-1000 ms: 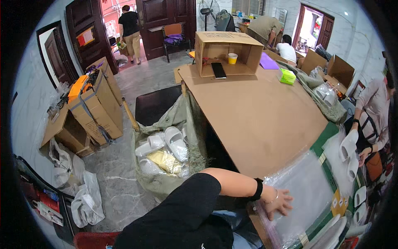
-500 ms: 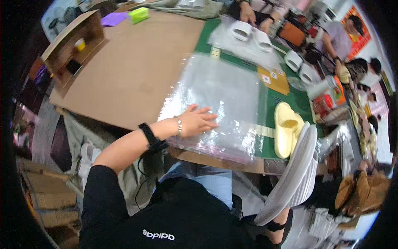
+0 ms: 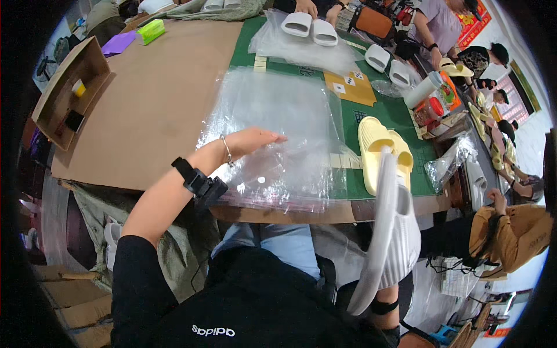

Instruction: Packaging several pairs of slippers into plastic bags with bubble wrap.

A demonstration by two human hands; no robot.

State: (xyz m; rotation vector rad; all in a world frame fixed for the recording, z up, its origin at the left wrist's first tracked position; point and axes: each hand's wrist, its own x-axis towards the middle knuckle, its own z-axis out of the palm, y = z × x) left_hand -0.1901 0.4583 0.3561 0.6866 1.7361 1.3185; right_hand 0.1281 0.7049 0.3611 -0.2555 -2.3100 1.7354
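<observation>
A stack of clear plastic bags [image 3: 272,104] lies flat near the table's front edge. Over it is my left hand [image 3: 252,142], seen edge-on with fingers stretched out and nothing in them. Whether it touches the top bag I cannot tell. At the right, beyond the table edge, my right hand [image 3: 387,294] holds up a pair of light grey slide sandals [image 3: 400,238], soles upright. The sandals hide its fingers. Just behind them, a pair of pale yellow slides [image 3: 374,139] rests on the green mat [image 3: 420,165].
Brown cardboard [image 3: 162,98] covers the table's left side, with an open cardboard box [image 3: 72,95] at its edge. Across the table a person's hands [image 3: 307,8] are near white slides [image 3: 310,28] on plastic. A yellow envelope [image 3: 351,88], a white bottle [image 3: 423,90] and a red-lidded jar [image 3: 429,110] stand or lie rightward.
My left hand has turned from palm-down with spread fingers to edge-on. The grey slides in my right hand stand more upright. The whole view has shifted, moving the table contents left and up.
</observation>
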